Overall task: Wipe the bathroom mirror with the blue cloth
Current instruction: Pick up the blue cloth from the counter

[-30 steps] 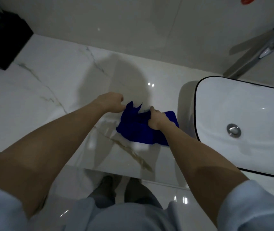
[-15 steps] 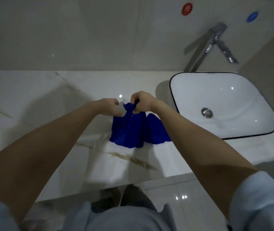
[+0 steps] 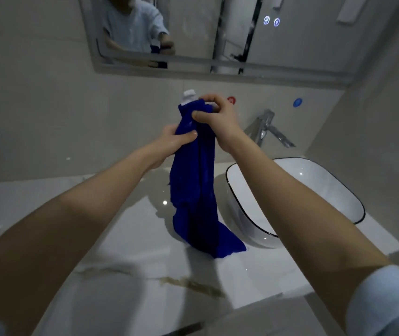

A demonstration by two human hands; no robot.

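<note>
lifted off the counter (image 3: 125, 238) since a moment earlier, the blue cloth (image 3: 194, 190) hung left of the basin (image 3: 339, 190), right hand (image 3: 214, 117) pinching its top, left hand (image 3: 176, 139) closed lower; loose folds risked smearing the mirror (image 3: 193, 32) above.

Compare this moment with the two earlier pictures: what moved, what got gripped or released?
Both hands lifted the blue cloth off the countertop; it now hangs lengthwise. The right hand keeps its grip at the top, the left hand lower down. The view tilted up, revealing the mirror. Nothing released; the sink is unchanged.
</note>
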